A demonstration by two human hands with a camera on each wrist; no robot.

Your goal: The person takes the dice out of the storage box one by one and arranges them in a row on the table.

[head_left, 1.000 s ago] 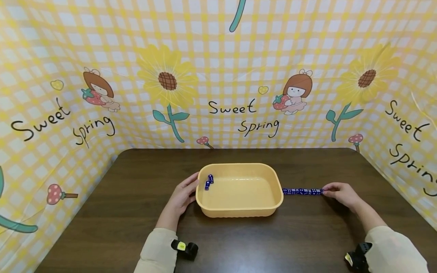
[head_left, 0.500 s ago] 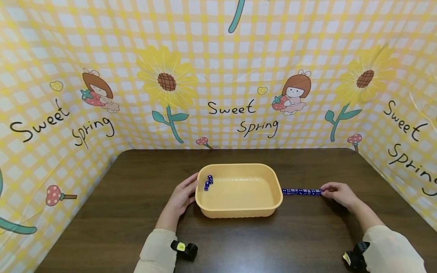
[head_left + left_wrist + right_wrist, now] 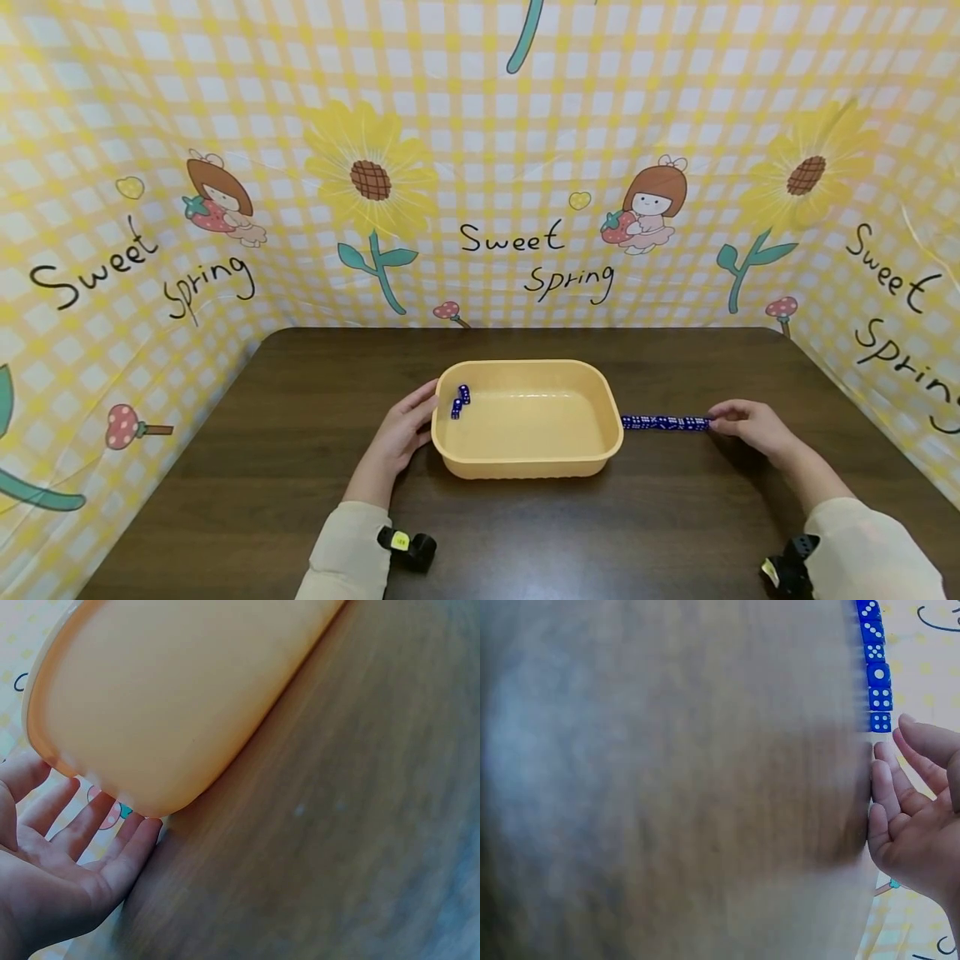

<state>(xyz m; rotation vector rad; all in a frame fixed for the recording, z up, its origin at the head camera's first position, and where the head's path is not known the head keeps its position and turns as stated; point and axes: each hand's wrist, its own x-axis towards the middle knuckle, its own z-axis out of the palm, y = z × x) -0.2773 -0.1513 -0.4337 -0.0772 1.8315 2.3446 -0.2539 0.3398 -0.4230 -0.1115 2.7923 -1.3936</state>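
Note:
A yellow plastic basin (image 3: 525, 460) stands on the table, with a small cluster of blue dice (image 3: 457, 408) at the left of its floor. The fingertips of my left hand (image 3: 401, 429) touch its left outer wall; in the left wrist view those fingers are spread and nearly straight. From the basin's right side runs a straight row of blue dice (image 3: 666, 422) with white pips. My right hand (image 3: 753, 427) is at the row's right end, thumb and index finger beside the last die (image 3: 881, 722). The right wrist view shows no die between those fingers.
The dark wood table (image 3: 525, 533) has rounded far corners. A yellow checked cloth (image 3: 480, 167) with flowers and lettering hangs behind it and along both sides. Black wrist cameras (image 3: 408, 550) are strapped over the light sleeves.

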